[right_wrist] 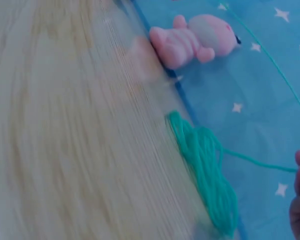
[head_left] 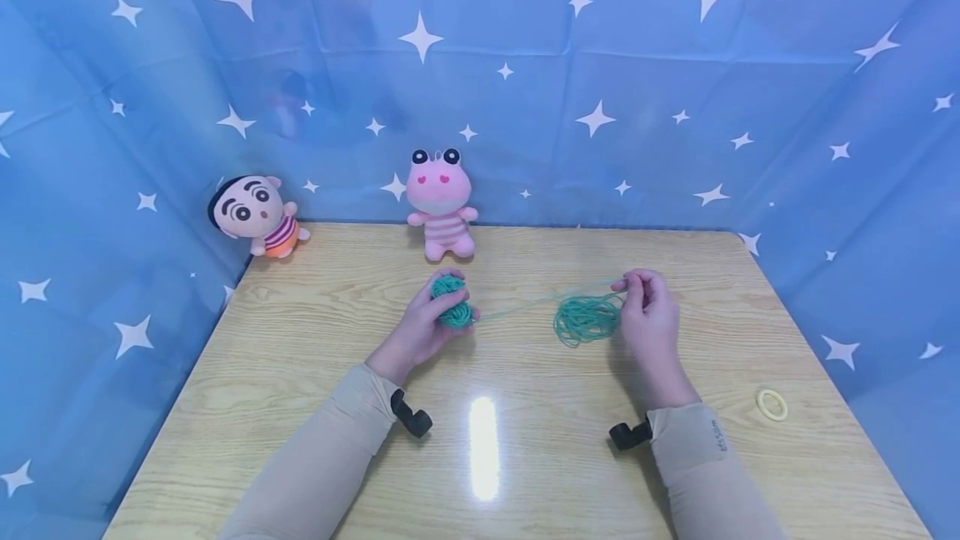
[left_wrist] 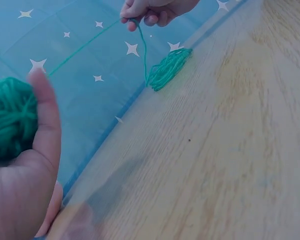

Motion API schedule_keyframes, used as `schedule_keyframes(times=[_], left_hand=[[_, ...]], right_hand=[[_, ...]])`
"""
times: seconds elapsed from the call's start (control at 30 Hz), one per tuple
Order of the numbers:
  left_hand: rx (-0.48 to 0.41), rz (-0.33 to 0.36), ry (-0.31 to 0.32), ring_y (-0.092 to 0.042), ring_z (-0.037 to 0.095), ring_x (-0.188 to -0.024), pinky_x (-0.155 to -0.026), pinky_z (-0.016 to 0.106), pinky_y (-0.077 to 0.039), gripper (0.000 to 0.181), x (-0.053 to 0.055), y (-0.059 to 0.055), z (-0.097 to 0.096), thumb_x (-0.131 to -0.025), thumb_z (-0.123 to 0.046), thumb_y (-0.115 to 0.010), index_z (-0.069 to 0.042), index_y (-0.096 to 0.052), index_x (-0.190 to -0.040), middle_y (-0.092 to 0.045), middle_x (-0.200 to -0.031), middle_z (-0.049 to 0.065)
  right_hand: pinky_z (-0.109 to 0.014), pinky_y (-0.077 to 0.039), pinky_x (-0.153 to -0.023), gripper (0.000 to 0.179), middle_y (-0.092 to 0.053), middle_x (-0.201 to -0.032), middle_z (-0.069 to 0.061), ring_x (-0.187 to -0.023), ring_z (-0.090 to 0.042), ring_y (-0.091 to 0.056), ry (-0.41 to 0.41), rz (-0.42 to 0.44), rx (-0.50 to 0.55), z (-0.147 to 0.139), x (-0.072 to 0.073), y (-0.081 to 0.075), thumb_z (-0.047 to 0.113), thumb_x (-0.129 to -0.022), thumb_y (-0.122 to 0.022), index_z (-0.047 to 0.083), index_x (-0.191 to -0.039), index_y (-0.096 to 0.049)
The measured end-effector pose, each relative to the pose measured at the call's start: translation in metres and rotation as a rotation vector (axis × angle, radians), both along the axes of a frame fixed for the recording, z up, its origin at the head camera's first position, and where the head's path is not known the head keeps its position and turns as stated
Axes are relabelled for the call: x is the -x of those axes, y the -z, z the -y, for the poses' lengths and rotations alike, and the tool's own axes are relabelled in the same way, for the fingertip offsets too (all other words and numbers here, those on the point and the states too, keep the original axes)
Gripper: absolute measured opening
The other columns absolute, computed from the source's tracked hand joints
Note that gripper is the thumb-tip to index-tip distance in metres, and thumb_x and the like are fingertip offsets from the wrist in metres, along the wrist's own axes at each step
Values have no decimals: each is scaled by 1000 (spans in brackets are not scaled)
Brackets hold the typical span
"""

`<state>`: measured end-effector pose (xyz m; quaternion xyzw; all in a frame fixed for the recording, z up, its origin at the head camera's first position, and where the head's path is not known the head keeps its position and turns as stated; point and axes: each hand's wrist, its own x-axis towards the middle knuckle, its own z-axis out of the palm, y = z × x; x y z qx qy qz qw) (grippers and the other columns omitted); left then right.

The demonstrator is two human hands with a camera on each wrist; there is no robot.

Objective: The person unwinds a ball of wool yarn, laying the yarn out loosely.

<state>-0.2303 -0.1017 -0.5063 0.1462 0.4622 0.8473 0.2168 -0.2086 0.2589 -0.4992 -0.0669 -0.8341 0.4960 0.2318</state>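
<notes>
My left hand grips a ball of green yarn, thumb across its front. In the left wrist view the wound strands of the ball show beside the thumb. Off to the right, my right hand pinches the yarn strand between thumb and fingers, raised over the table. The strand runs fairly straight between the two hands. From the right fingers it also drops to a loose looped bundle of green yarn, which lies on the table just left of that hand.
A pink striped plush toy sits at the table's back edge, behind the left hand. Another plush toy leans at the back left corner. A pale yellow ring lies on the wooden table at right. A blue starred curtain surrounds it.
</notes>
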Motion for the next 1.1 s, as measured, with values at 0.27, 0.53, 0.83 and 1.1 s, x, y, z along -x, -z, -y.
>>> schedule_keyframes(times=[0.27,0.53,0.83,1.1], left_hand=[[11,3,-32,-71,19,-107,-93,31,-64,30,2,1,0,-110,-3,-46,-20,-47,-135,-72,-120,5],[90,92,-89,-80,23,-108,-93,36,-69,30,4,3,-1,-114,-14,-55,-21,-47,-143,-60,-119,4],[54,11,-43,-74,19,-98,-85,31,-65,27,1,-1,-1,-113,-10,-51,-19,-49,-139,-65,-112,1],[8,-27,19,-78,19,-103,-90,33,-66,28,-2,-2,-4,-113,-7,-47,-18,-49,-138,-67,-114,0]], right_hand=[[-15,-42,-58,29,-79,-112,-10,-72,1,-54,83,49,-94,-22,0,7,24,-117,-48,4,-123,-67],[-20,-47,-62,28,-79,-116,-18,-79,-12,-65,95,118,-253,-33,0,9,20,-115,-51,1,-122,-70],[-68,-52,-103,30,-64,-139,-31,-120,-51,-64,-106,147,-459,-12,-3,7,15,-112,-57,-3,-128,-74],[-43,-63,-88,32,-73,-134,-21,-99,-33,-71,-447,-4,-338,65,-18,-2,11,-110,-63,3,-140,-70]])
